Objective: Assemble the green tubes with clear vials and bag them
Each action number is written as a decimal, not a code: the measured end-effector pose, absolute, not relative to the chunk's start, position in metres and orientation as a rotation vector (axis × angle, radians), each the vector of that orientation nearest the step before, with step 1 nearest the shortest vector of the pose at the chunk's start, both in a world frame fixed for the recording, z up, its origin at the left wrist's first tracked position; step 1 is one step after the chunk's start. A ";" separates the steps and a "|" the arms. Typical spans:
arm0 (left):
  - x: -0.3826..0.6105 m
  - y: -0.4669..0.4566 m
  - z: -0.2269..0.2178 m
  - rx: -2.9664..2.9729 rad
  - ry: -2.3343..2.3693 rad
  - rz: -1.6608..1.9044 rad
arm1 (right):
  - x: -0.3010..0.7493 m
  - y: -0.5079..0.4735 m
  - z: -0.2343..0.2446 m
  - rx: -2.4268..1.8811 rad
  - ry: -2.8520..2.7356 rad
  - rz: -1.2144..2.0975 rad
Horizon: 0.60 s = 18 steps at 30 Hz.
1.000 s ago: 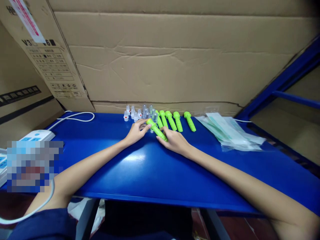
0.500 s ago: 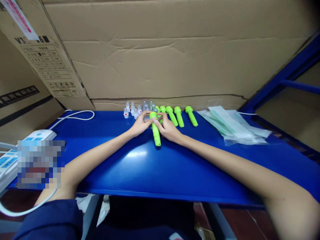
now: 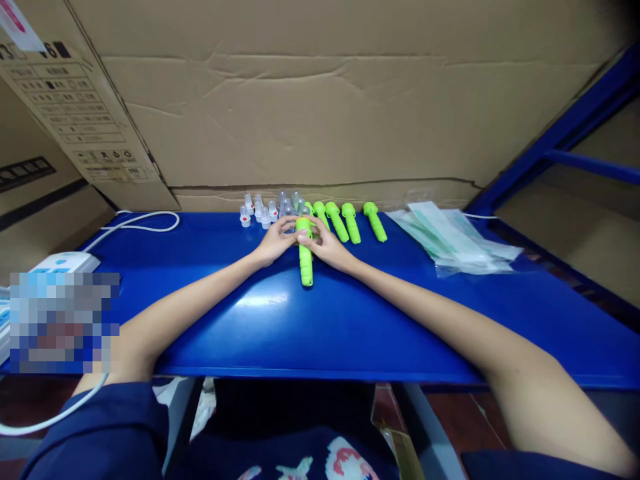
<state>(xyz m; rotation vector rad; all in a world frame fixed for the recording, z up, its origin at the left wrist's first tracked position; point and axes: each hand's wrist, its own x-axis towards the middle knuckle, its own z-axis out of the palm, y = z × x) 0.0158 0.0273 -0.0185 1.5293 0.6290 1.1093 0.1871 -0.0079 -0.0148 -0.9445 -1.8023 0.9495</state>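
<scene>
A lime-green flashlight-shaped handle [image 3: 305,263], ribbed along its grip, is held at its wide top end between both hands, its narrow end pointing toward me. My left hand [image 3: 275,241] closes on the head from the left with bent fingers. From the right, my right hand [image 3: 330,248] grips the same end, its thumb lying across the front. Just beyond my fingers stand several clear domed caps [image 3: 258,208] with white bases, some showing a red dot. More green handles [image 3: 352,223] lie in a row behind my right hand. My fingers hide part of the head.
Clear plastic bags with pale green contents [image 3: 445,237] lie on the blue table [image 3: 260,333] at right. A white power strip [image 3: 65,263] with a cable [image 3: 150,227] is at left, beside a pixelated patch. Cardboard [image 3: 300,127] walls the back; a blue metal frame [image 3: 545,147] rises at right.
The camera view has shifted slightly, so the whole scene sits further left and higher. Both hands remain on the green handle, which now points more directly toward me.
</scene>
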 end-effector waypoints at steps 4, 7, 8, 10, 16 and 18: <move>0.016 0.026 -0.017 1.511 0.685 1.110 | 0.185 -0.005 -0.018 -0.931 -1.735 1.028; 0.016 0.025 -0.015 1.517 0.678 1.132 | 0.185 -0.008 -0.018 -0.927 -1.736 1.017; 0.016 0.025 -0.015 1.516 0.675 1.132 | 0.185 -0.009 -0.018 -0.926 -1.739 1.007; 0.015 0.025 -0.015 1.513 0.677 1.120 | 0.185 -0.011 -0.017 -0.930 -1.747 0.984; 0.015 0.025 -0.015 1.579 0.670 1.135 | 0.184 -0.011 -0.017 -0.946 -1.767 0.938; 0.015 0.024 -0.013 1.607 0.671 1.152 | 0.184 -0.010 -0.018 -0.949 -1.773 0.927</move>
